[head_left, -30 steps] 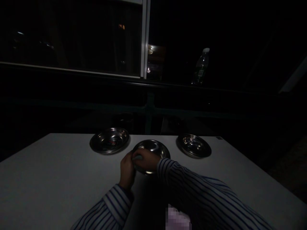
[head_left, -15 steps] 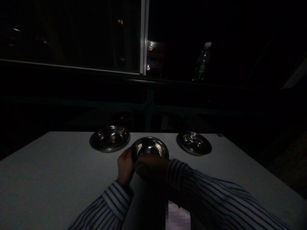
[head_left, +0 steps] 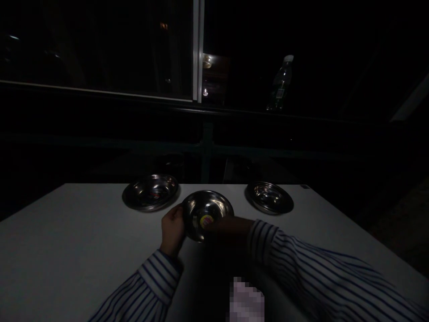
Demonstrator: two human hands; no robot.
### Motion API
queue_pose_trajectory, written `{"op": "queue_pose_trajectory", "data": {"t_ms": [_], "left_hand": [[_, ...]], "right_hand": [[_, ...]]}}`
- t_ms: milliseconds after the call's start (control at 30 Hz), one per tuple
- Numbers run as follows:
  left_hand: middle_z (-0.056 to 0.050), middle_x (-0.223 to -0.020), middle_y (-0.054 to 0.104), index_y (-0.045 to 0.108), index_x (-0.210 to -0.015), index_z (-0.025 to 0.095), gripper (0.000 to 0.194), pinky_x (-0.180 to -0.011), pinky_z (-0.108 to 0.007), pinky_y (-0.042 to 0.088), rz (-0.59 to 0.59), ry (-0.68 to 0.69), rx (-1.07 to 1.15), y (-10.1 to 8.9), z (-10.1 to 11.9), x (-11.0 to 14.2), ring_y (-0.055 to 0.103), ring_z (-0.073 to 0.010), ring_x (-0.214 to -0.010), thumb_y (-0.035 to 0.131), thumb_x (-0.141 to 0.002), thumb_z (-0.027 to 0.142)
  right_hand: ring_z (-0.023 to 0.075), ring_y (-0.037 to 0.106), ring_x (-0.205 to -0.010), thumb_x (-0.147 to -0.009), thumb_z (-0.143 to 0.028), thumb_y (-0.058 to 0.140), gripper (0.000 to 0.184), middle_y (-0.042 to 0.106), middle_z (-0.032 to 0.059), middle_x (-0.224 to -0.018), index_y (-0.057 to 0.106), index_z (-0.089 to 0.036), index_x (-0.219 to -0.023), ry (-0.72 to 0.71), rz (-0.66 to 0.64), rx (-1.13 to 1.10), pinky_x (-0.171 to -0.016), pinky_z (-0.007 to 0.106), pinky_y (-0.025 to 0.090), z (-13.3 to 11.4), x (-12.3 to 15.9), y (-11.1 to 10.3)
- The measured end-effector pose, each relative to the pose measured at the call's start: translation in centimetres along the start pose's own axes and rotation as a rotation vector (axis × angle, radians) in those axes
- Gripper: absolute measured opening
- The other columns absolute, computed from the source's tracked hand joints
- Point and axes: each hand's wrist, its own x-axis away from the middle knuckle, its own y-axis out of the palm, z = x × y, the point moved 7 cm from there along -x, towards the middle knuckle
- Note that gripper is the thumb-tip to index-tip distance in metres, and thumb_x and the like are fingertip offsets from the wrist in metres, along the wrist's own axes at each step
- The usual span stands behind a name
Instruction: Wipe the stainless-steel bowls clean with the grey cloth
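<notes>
A shiny metal bowl (head_left: 208, 201) is tilted toward me in the middle of the white table, with a round yellow and pink sticker (head_left: 207, 221) on its inner bottom. My left hand (head_left: 173, 227) is closed on the bowl's left rim. My right hand (head_left: 224, 227) reaches across the bowl's near right side, dark and slightly blurred, its fingers near the sticker. What it holds is lost in shadow. Striped sleeves cover both forearms.
A metal dish (head_left: 150, 193) lies at the back left and another metal dish (head_left: 269, 198) at the back right of the white table (head_left: 60, 250). Beyond the table's far edge stand a dark window and a clear plastic bottle (head_left: 280, 85). A pixelated patch covers the near edge.
My right hand has shifted from the bowl's near left side toward the right, uncovering the sticker. The dark greenish item seen in it earlier is now hidden. My left hand keeps its hold.
</notes>
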Motion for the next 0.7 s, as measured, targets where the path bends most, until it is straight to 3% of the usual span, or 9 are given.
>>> {"op": "queue_pose_trajectory", "data": {"t_ms": [133, 267, 500, 600, 700], "left_hand": [[-0.010, -0.080, 0.072, 0.069, -0.091, 0.010, 0.035, -0.066, -0.032, 0.048, -0.068, -0.020, 0.003, 0.5, -0.2, -0.1, 0.064, -0.0220, -0.072, 0.054, -0.070, 0.034], [-0.010, -0.079, 0.072, 0.068, -0.093, 0.010, 0.037, -0.067, -0.033, 0.048, -0.115, -0.010, 0.008, 0.8, -0.1, -0.1, 0.065, -0.0226, -0.073, 0.055, -0.070, 0.036], [-0.010, -0.079, 0.072, 0.069, -0.094, 0.010, 0.038, -0.071, -0.034, 0.048, -0.155, 0.031, 0.010, 1.1, 0.2, -0.3, 0.065, -0.0248, -0.080, 0.057, -0.069, 0.037], [-0.010, -0.080, 0.072, 0.069, -0.093, 0.010, 0.037, -0.072, -0.034, 0.048, -0.147, 0.038, 0.006, 1.0, 0.3, -0.4, 0.065, -0.0248, -0.082, 0.056, -0.069, 0.035], [-0.010, -0.079, 0.072, 0.069, -0.094, 0.010, 0.038, -0.068, -0.033, 0.049, -0.142, 0.030, 0.001, 0.9, 0.3, -0.3, 0.065, -0.0240, -0.078, 0.055, -0.070, 0.036]], "right_hand": [[0.0229, 0.058, -0.096, -0.083, -0.021, 0.057, 0.011, 0.064, 0.0064, -0.094, 0.064, -0.015, -0.089, -0.056, -0.082, 0.358, -0.087, 0.048, 0.041, 2.5, 1.0, -2.6], [0.0278, 0.051, -0.108, -0.082, -0.010, 0.053, 0.015, 0.064, 0.0105, -0.103, 0.066, -0.015, -0.087, -0.148, -0.056, 0.583, -0.086, 0.045, 0.040, 4.5, -1.3, -4.6], [0.0217, 0.038, -0.123, -0.090, -0.013, 0.045, 0.024, 0.050, 0.0078, -0.127, 0.057, -0.015, -0.110, -0.403, -0.019, 0.711, -0.095, 0.040, 0.038, 2.0, -7.5, -1.5], [0.0213, 0.038, -0.123, -0.090, -0.014, 0.044, 0.024, 0.048, 0.0083, -0.130, 0.058, -0.016, -0.109, -0.424, -0.005, 0.708, -0.096, 0.038, 0.037, 1.6, -7.9, -1.5], [0.0234, 0.047, -0.113, -0.087, -0.012, 0.046, 0.022, 0.054, 0.0127, -0.122, 0.063, -0.014, -0.100, -0.334, 0.016, 0.683, -0.090, 0.039, 0.041, 2.9, -6.4, -3.1]]}}
